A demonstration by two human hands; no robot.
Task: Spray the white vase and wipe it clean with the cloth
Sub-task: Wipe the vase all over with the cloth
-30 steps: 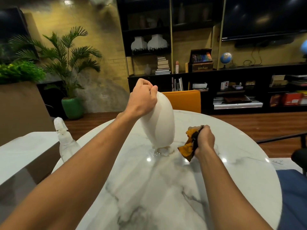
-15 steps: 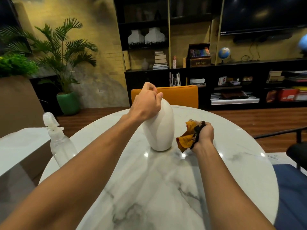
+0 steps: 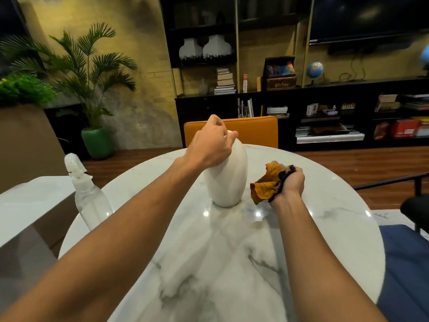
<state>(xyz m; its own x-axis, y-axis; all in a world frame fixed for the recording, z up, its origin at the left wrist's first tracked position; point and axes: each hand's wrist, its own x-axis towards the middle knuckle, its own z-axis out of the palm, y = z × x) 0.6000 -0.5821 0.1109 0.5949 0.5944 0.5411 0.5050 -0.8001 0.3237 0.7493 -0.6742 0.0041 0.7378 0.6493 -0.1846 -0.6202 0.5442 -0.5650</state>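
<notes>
The white egg-shaped vase (image 3: 228, 180) stands upright near the middle of the round marble table (image 3: 232, 263). My left hand (image 3: 212, 145) grips the vase at its top, hiding the mouth. Just right of the vase, my right hand (image 3: 291, 182) is closed on a crumpled yellow and black cloth (image 3: 267, 183), a little apart from the vase's side. A clear spray bottle (image 3: 87, 194) with a white trigger head stands at the table's left edge, untouched.
An orange chair back (image 3: 250, 130) stands behind the table. A white counter (image 3: 27, 201) lies to the left, a blue seat (image 3: 408, 263) and a black armrest (image 3: 413, 205) to the right. Dark shelves and potted plants line the far wall.
The vase went from tilted with its base lifted to standing flat on the table. My right hand with the cloth drew slightly away from the vase.
</notes>
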